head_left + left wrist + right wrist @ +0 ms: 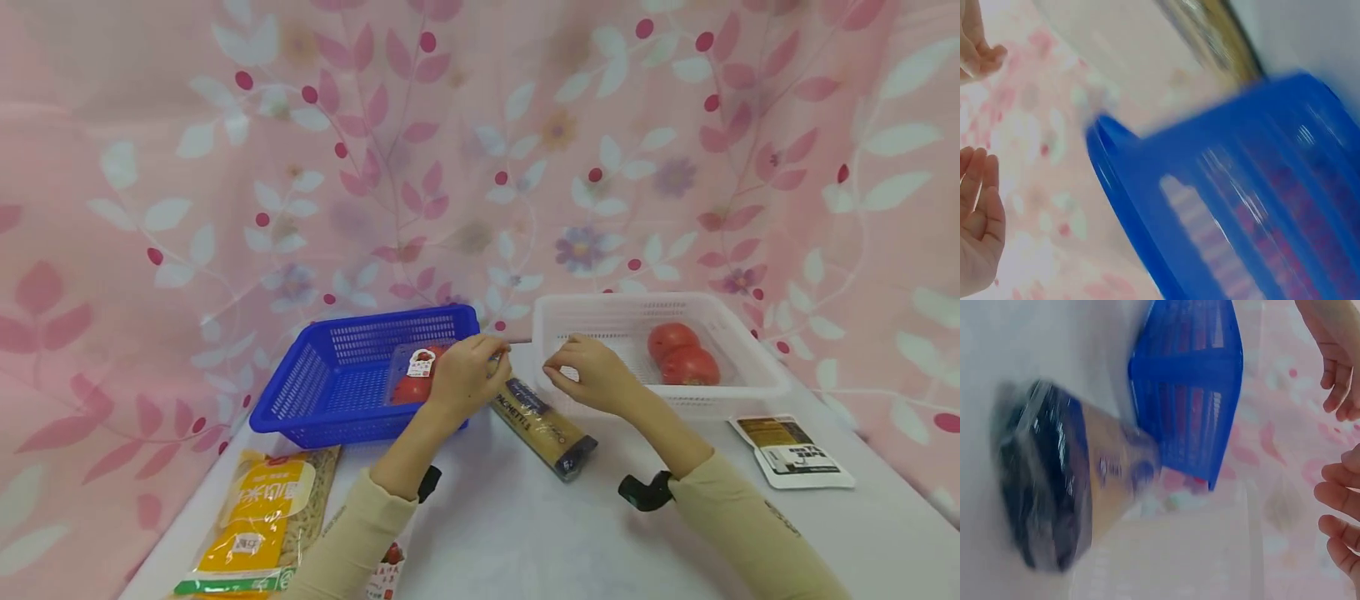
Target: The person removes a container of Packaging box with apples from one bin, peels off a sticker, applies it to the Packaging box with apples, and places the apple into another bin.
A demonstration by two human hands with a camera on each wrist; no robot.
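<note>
My left hand (468,375) is raised over the right end of the blue basket (360,329), its fingers loosely bent and holding nothing. In the left wrist view the relaxed fingers of that hand (982,228) are apart from the basket. Across from it, my right hand (592,375) hovers in front of the white basket (652,300), also holding nothing, with fingers slightly bent. Between the two hands a spaghetti packet (543,429) with a dark end slants across the table; the left hand overlaps its far end in the head view.
Inside the blue basket lies a clear pack of tomatoes (412,389). Two tomatoes (686,365) sit in the white basket. A yellow bag of dry food (258,525) is at the left front, and a flat white-and-brown pouch (795,454) at the right. A floral curtain (480,167) hangs behind.
</note>
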